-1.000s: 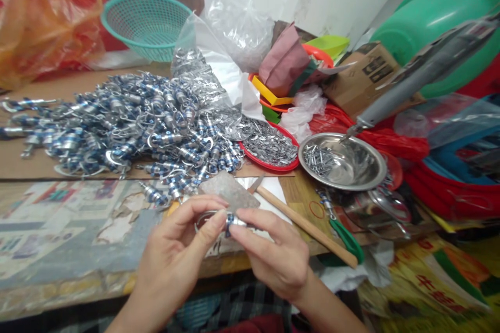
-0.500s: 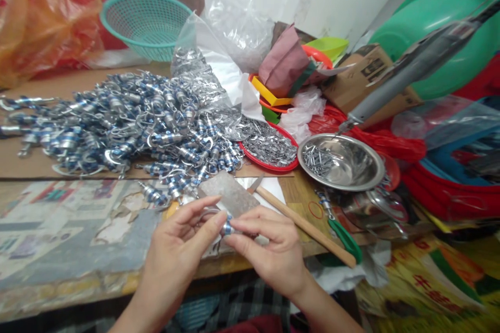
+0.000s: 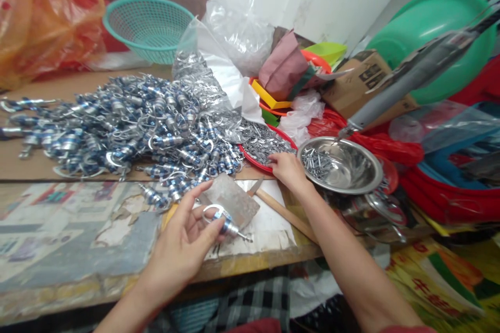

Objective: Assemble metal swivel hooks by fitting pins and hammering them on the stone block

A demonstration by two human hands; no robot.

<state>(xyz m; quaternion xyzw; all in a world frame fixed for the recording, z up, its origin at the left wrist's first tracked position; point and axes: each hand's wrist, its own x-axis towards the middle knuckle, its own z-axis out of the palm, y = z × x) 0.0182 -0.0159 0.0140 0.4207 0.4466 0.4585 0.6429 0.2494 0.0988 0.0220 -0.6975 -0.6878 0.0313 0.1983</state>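
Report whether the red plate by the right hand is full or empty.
Full, or nearly: small metal pieces cover what shows of the red plate, leaving its rim. The right hand hides part.

Soft, even light left faint shadows; glints marked the steel bowl (image 3: 357,165) and clear bag (image 3: 239,34); fine detail blurred, and wide-angle distortion stretched the edges.

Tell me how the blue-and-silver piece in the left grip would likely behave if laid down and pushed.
The blue-and-silver piece would probably roll unevenly: its body looks round, but the curved loop sticking out could catch. It is likely stiff, given its metallic look and thin end jutting straight out. Its shiny surface may be slippery.
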